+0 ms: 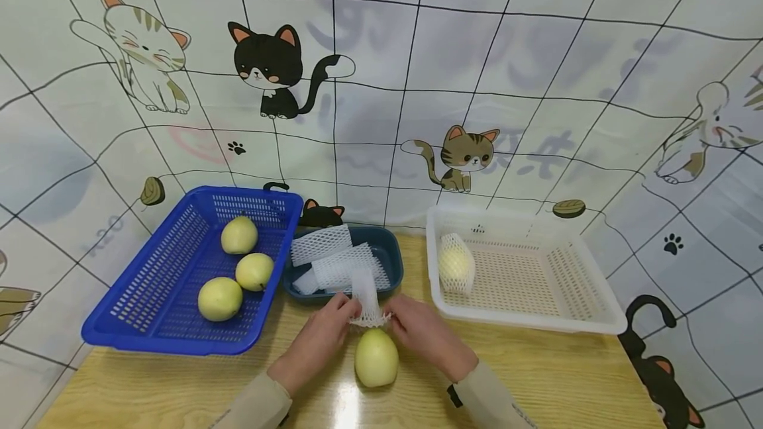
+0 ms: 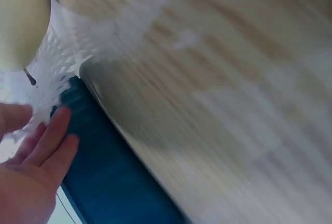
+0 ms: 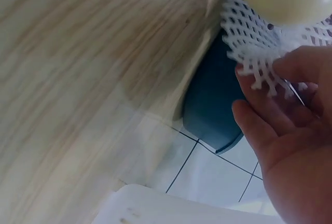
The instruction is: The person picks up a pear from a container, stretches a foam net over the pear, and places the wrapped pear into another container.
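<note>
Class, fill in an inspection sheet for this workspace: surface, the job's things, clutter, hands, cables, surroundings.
Surface: wood-grain table, with glare near the front.
Job's things: bare fruit on the table; netting sleeve at its far end, contact unclear; blue basket with three fruits; teal bin with more netting; white basket with one netted fruit.
Clutter: nothing seen.
Hands: left hand and right hand hold opposite sides of the sleeve's near rim.
Cables: nothing seen.
Surroundings: backdrop printed with cats and grid lines.
</note>
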`<state>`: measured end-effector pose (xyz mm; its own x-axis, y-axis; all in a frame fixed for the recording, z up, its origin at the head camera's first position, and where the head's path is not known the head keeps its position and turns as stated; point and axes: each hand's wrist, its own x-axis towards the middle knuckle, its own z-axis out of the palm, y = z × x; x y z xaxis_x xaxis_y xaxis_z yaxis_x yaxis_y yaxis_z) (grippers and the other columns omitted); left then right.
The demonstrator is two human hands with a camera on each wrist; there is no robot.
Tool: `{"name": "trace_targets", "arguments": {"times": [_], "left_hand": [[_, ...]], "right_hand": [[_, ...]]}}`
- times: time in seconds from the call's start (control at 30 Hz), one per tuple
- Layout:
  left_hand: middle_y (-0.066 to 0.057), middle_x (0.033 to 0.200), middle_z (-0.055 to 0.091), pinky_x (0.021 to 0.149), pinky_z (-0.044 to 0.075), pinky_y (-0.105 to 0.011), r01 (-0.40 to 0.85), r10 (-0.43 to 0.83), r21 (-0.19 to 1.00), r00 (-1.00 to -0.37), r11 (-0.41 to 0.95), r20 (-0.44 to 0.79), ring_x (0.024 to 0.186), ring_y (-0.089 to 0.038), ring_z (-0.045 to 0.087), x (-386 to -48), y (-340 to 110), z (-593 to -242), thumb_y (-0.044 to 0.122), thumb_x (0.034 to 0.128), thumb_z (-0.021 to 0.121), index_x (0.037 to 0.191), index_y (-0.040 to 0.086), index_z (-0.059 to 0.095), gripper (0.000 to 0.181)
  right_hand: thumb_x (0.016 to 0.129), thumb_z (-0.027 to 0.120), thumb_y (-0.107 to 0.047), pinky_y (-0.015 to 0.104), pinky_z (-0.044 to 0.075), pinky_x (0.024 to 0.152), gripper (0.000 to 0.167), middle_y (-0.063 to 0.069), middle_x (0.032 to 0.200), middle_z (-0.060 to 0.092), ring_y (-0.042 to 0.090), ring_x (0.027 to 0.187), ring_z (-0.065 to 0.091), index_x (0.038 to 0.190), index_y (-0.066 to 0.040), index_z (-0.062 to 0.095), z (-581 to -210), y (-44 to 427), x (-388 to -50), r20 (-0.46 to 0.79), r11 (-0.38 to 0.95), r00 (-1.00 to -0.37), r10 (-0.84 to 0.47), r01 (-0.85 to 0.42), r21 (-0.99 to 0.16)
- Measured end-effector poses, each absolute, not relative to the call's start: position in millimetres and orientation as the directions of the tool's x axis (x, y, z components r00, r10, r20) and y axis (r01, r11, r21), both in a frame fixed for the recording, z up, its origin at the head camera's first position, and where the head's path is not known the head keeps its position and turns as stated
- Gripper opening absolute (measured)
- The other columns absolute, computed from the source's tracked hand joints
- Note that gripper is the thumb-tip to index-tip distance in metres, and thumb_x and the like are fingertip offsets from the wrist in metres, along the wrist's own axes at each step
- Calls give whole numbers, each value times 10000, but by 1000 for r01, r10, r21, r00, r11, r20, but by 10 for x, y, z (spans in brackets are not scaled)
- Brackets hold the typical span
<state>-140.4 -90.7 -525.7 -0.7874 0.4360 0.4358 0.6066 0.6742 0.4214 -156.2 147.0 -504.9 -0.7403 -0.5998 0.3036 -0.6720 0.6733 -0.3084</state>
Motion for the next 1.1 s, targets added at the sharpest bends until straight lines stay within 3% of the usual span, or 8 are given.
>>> {"name": "trace_targets", "arguments": {"times": [0.27,0.5,0.67,0.83,0.97,1.1], "left_hand": [[75,820,570,628,481,-248,614,457,478,-788,628,412,722,-50,525,-1396,-973,-5311,-45,863,779,941,141,563,296],[91,830,591,638,491,-230,579,476,598,-810,555,343,735,-20,530,-1363,-1002,-5311,58,907,780,973,148,566,242],[84,903,625,704,525,-253,544,525,647,-813,534,250,810,-29,577,-1354,-1030,-5298,87,956,734,1013,173,570,194],[62,1020,678,817,562,-294,547,604,661,-777,513,175,939,-38,631,-1351,-1071,-5280,116,999,680,1096,194,578,161],[-9,1187,702,942,558,-316,522,676,722,-730,454,103,1098,-86,660,-1322,-1126,-5260,100,1009,641,1204,194,547,236],[-85,1344,648,1029,512,-310,434,727,812,-687,389,19,1204,-121,635,-1278,-1175,-5244,83,941,687,1310,174,484,431]], "right_hand": [[985,654,-53,260,529,712,80,-27,930,654,64,808,571,1021,-124,662,-5028,1516,-1525,205,668,-754,-624,-650,-362],[946,639,6,254,537,730,132,-14,965,685,55,839,583,1004,-107,672,-4956,1597,-1471,207,612,-760,-616,-627,-483],[921,688,-20,260,538,781,150,-50,992,661,53,894,591,1008,-141,670,-4949,1693,-1405,238,554,-707,-665,-682,-477],[886,737,-45,223,518,766,198,-89,1011,600,30,881,559,1005,-173,645,-4989,1739,-1310,270,531,-658,-703,-737,-418],[857,736,-43,221,521,799,231,-77,1023,566,38,912,549,1020,-158,621,-5026,1724,-1252,252,522,-670,-699,-718,-460],[861,738,-84,248,524,892,279,-66,1069,534,59,1000,550,1080,-154,579,-5043,1733,-1221,162,530,-700,-695,-652,-543]]}}
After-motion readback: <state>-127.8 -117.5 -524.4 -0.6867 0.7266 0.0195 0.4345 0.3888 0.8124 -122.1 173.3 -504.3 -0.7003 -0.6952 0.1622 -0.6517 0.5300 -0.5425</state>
